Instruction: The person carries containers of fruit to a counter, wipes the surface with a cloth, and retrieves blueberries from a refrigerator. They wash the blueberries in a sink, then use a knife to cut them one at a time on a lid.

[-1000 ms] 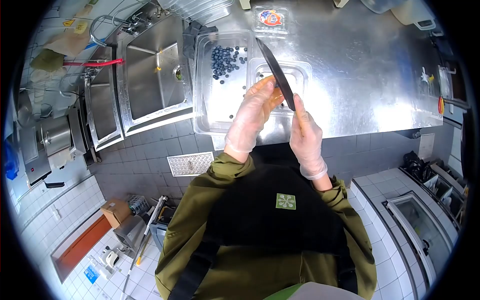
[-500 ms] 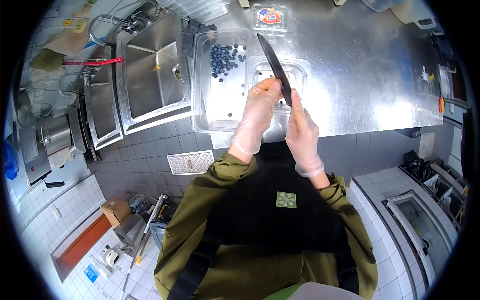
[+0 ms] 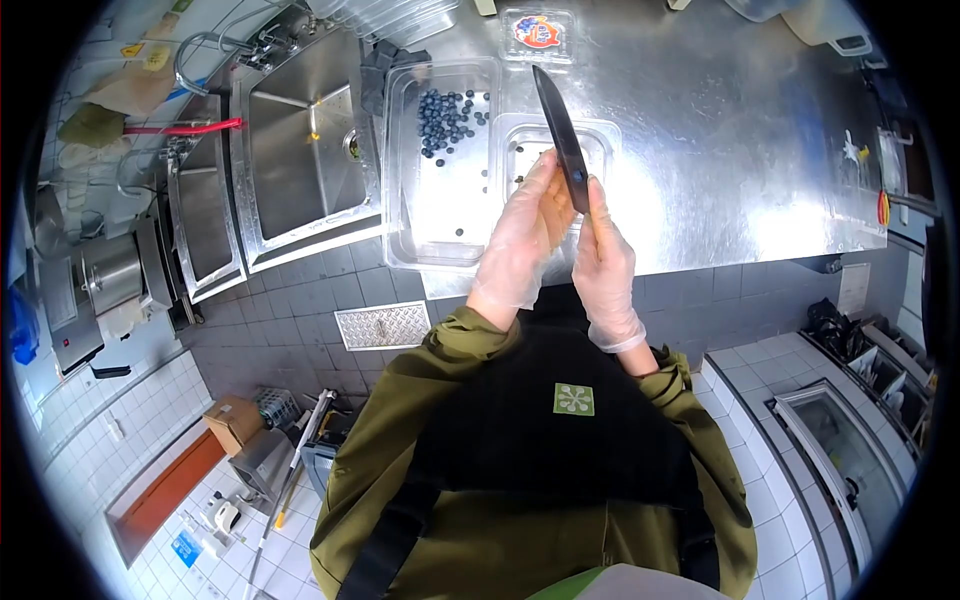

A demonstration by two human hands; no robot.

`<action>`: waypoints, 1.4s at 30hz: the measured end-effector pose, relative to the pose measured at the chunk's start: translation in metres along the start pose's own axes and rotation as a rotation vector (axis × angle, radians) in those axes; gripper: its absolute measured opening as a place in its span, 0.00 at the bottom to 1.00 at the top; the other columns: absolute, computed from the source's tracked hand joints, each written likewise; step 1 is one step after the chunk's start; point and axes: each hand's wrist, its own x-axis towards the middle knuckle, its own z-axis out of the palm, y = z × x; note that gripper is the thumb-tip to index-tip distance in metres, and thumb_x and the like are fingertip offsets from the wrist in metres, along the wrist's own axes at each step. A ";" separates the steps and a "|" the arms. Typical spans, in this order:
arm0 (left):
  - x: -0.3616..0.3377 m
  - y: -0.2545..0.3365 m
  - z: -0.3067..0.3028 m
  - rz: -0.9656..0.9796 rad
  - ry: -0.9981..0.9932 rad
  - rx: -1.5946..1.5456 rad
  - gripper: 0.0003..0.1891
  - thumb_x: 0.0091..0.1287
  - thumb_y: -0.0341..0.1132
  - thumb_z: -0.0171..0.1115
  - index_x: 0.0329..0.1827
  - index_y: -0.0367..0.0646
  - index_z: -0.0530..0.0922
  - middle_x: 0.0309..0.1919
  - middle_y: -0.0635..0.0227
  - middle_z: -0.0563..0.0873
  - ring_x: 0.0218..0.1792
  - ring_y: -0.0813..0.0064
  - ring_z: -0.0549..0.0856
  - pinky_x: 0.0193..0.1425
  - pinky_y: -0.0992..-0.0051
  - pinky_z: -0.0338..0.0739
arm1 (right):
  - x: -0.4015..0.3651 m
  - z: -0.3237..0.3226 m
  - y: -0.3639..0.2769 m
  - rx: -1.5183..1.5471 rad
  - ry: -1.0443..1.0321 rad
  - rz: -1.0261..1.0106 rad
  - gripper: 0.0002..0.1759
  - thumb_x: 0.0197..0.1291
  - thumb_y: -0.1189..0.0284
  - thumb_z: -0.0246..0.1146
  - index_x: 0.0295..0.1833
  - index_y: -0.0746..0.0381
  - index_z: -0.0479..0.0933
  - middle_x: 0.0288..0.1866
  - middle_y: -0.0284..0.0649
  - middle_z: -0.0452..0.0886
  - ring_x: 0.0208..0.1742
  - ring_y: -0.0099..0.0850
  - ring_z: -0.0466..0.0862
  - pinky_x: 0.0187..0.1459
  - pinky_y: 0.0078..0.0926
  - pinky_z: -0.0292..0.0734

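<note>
My right hand (image 3: 605,258), in a clear glove, is closed around the handle of a dark-bladed knife (image 3: 560,125), which points up and away over the counter. On the blade near the handle is a small round bluish spot (image 3: 578,175), possibly a blueberry. My left hand (image 3: 520,240), also gloved, is beside the blade with its fingers stretched out and the palm partly turned up. Under the hands stands a small clear tray (image 3: 608,130) with a few dark bits in it. To its left, a larger clear container (image 3: 405,200) holds many blueberries (image 3: 445,118).
A clear clamshell box (image 3: 540,36) with a colourful label lies at the back of the steel counter (image 3: 720,150). Left of the container are a dark cloth (image 3: 382,75) and steel sinks (image 3: 300,150). A metal floor plate (image 3: 382,326) lies below the counter edge.
My left hand has opened from a pinch at the blade and now extends its fingers. The knife has shifted slightly right and stands a little more upright.
</note>
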 end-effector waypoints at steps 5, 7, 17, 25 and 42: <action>-0.001 -0.003 0.003 0.024 -0.020 -0.008 0.12 0.72 0.38 0.52 0.52 0.41 0.73 0.45 0.69 0.80 0.50 0.76 0.78 0.58 0.74 0.73 | 0.000 -0.002 -0.004 -0.077 0.014 -0.007 0.34 0.58 0.88 0.50 0.71 0.57 0.60 0.31 0.47 0.77 0.30 0.37 0.80 0.35 0.24 0.74; -0.001 -0.004 0.005 0.034 -0.011 0.005 0.12 0.71 0.38 0.52 0.52 0.41 0.73 0.45 0.69 0.80 0.49 0.76 0.78 0.58 0.75 0.73 | -0.002 0.000 -0.001 -0.106 0.030 -0.017 0.34 0.58 0.88 0.50 0.71 0.57 0.60 0.30 0.46 0.76 0.29 0.36 0.80 0.34 0.25 0.74; -0.003 -0.006 0.001 -0.058 -0.028 -0.003 0.11 0.70 0.33 0.54 0.52 0.40 0.74 0.44 0.69 0.80 0.48 0.78 0.78 0.58 0.75 0.72 | -0.003 0.006 0.009 -0.103 0.049 -0.013 0.34 0.58 0.87 0.51 0.71 0.55 0.60 0.29 0.45 0.76 0.28 0.31 0.78 0.34 0.22 0.73; 0.002 -0.016 -0.003 0.322 0.036 0.448 0.10 0.69 0.30 0.53 0.50 0.39 0.75 0.42 0.67 0.82 0.42 0.77 0.82 0.51 0.77 0.77 | -0.001 0.002 0.006 0.089 -0.048 0.145 0.34 0.60 0.87 0.48 0.72 0.55 0.59 0.30 0.38 0.76 0.32 0.21 0.75 0.36 0.15 0.69; -0.001 -0.014 -0.012 0.173 -0.037 0.205 0.14 0.73 0.37 0.48 0.52 0.35 0.74 0.47 0.65 0.80 0.49 0.75 0.78 0.60 0.77 0.71 | -0.001 0.002 0.006 -0.071 -0.034 -0.012 0.33 0.60 0.87 0.49 0.70 0.53 0.62 0.38 0.46 0.80 0.35 0.31 0.81 0.39 0.19 0.73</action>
